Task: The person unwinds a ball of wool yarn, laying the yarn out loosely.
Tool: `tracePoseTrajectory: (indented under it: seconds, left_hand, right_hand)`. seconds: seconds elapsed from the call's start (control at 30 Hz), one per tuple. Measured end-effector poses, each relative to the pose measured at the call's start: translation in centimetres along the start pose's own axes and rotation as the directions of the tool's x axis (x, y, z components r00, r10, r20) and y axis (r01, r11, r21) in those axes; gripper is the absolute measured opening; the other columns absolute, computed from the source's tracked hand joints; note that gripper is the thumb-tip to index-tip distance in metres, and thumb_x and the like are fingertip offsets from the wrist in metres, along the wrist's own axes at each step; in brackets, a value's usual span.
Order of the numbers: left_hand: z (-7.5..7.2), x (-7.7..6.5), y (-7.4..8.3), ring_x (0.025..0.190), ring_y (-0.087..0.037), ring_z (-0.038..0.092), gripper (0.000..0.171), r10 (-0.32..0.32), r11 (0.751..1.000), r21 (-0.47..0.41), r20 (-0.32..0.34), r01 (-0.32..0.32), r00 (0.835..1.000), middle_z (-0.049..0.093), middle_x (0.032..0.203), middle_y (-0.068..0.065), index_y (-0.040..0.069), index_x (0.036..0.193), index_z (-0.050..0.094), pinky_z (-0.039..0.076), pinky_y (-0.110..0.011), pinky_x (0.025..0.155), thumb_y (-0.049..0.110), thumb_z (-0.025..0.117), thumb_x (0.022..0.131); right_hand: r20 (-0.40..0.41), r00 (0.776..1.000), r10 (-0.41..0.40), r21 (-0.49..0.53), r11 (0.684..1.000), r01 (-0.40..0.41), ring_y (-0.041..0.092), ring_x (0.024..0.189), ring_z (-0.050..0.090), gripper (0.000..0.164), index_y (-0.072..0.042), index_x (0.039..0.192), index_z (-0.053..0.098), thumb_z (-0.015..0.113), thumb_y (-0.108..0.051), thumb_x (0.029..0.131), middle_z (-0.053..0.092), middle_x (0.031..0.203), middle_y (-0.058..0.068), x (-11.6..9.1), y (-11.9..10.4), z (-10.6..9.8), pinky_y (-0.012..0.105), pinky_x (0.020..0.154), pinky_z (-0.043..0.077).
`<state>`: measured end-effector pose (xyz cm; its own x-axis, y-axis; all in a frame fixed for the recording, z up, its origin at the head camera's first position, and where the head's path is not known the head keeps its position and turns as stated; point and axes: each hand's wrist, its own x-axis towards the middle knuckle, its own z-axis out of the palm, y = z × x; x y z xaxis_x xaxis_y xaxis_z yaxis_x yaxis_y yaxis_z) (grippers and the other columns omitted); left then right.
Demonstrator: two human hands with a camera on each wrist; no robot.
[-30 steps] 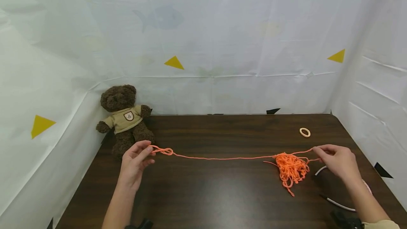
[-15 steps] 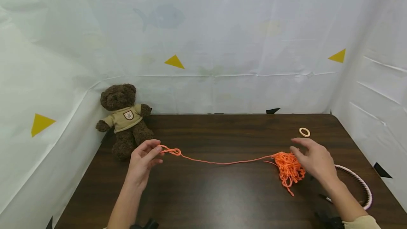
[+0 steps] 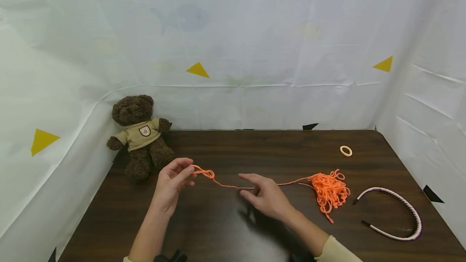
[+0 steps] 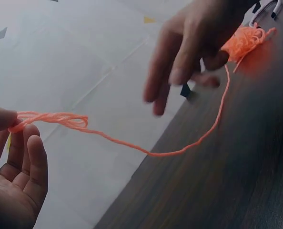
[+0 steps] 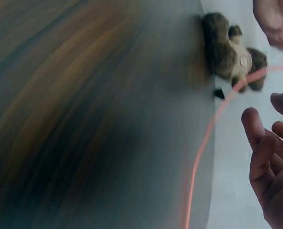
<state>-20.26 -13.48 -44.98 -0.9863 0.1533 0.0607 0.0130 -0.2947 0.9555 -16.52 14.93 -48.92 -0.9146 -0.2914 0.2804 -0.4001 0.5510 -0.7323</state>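
My left hand (image 3: pixel 172 184) pinches a small looped bundle of orange yarn (image 3: pixel 208 173) between thumb and fingers; in the left wrist view the looped yarn (image 4: pixel 60 119) sticks out past the fingertips. From it a single slack strand (image 4: pixel 172 153) runs right to a tangled heap of the same orange yarn (image 3: pixel 329 190) on the table. My right hand (image 3: pixel 268 197) hovers over the middle of that strand, thumb and forefinger spread apart, holding nothing. The right wrist view shows the right hand (image 5: pixel 275 171) with the strand passing beside its fingers.
A brown teddy bear (image 3: pixel 140 136) in a tan shirt leans at the table's back left. On the right lie a white headband (image 3: pixel 416 217) and, farther back, a pale wooden ring (image 3: pixel 346 151). White sheeting (image 3: pixel 255 51) walls in the dark table (image 3: pixel 225 148).
My right hand has let go of the yarn at the heap and moved left towards my left hand. The strand has gone slack, and the left hand has shifted slightly right.
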Motion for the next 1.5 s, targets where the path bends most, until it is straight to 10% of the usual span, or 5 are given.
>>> tracePoseTrajectory:
  seconds: [0.13,0.3,0.57,1.5]
  left_hand:
    - [0.3,0.0,-0.1,0.079,-0.017,0.065,0.014,0.0,1.0,0.012,0.015,-0.001,1.0,0.067,0.09,-0.001,0.009,0.106,0.067,0.056,-0.028,0.064,0.005,0.067,0.093]
    - [0.4,0.0,-0.2,0.08,-0.018,0.065,0.012,-0.009,0.999,0.033,0.024,0.008,1.0,0.065,0.091,-0.002,0.011,0.105,0.067,0.056,-0.029,0.065,0.007,0.067,0.093]
    - [0.2,0.0,-0.3,0.077,-0.017,0.063,0.012,0.002,0.999,0.045,0.008,-0.003,1.0,0.062,0.093,-0.004,0.011,0.103,0.068,0.056,-0.029,0.064,0.006,0.069,0.092]
    - [-2.2,0.0,-1.0,0.079,-0.016,0.068,0.012,-0.06,0.994,0.086,-0.035,0.063,0.998,0.072,0.088,-0.002,0.01,0.103,0.073,0.056,-0.03,0.064,0.012,0.07,0.092]
  right_hand:
    - [0.139,0.989,0.045,0.157,0.985,-0.067,0.011,0.07,0.063,0.057,-0.021,0.145,0.049,0.07,-0.025,0.093,0.055,0.139,-0.002,1.6,-1.5,2.0,0.025,0.056,0.049]
    - [0.244,0.967,0.072,0.304,0.941,-0.146,0.019,0.068,0.063,0.052,-0.01,0.142,0.051,0.069,-0.023,0.094,0.067,0.113,0.007,3.0,-2.4,3.3,0.03,0.051,0.052]
    - [0.115,0.99,0.083,0.303,0.946,-0.115,0.021,0.059,0.06,0.017,-0.008,0.097,0.076,0.07,-0.023,0.093,0.065,0.071,0.0,3.1,-1.8,2.0,0.026,0.05,0.049]
    - [-0.181,0.971,0.155,0.254,0.961,-0.106,0.027,0.064,0.063,0.016,-0.005,0.096,0.074,0.068,-0.021,0.094,0.066,0.074,0.01,0.7,1.0,-10.9,0.033,0.055,0.054]
